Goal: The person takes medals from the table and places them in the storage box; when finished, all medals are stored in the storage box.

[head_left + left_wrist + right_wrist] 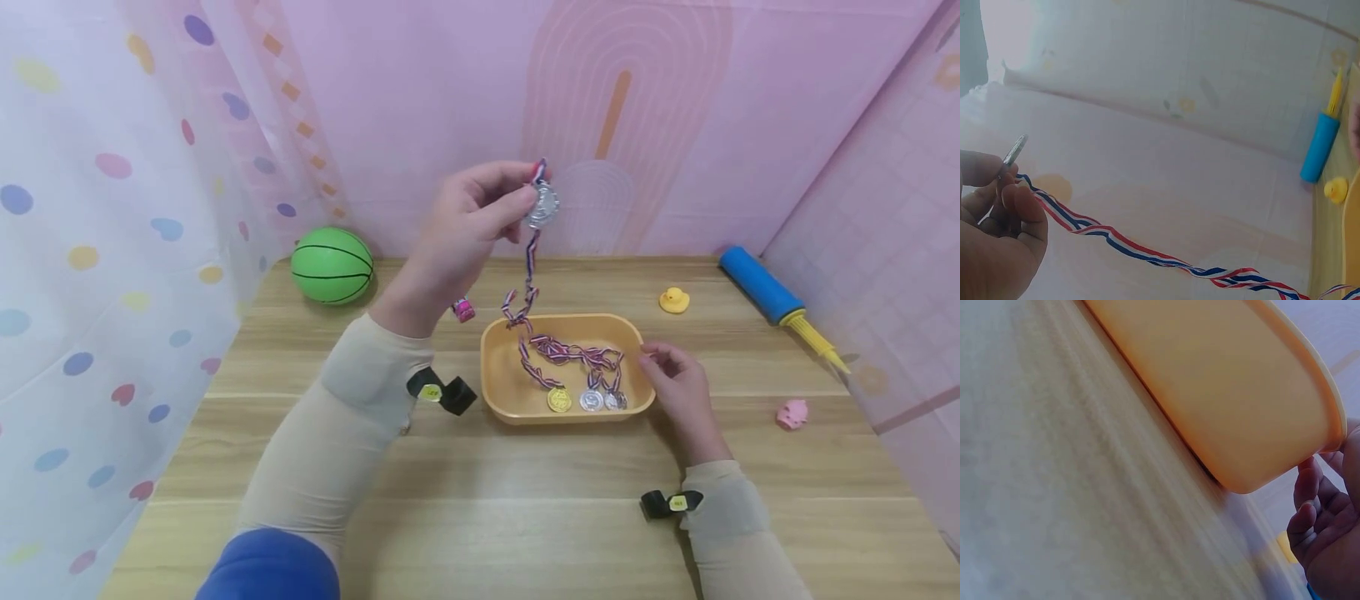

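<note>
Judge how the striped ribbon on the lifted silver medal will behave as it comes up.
Probably floppy: the ribbon droops from the left hand into the tray. It may snag, since it lies among other ribbons.

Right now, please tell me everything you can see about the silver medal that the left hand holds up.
The silver medal is a small round disc that looks like shiny metal. The left hand pinches it between thumb and fingers, above the table and behind the orange tray. Its red, white and blue ribbon hangs down from it into the tray, among the ribbons of three other medals that lie there.
</note>
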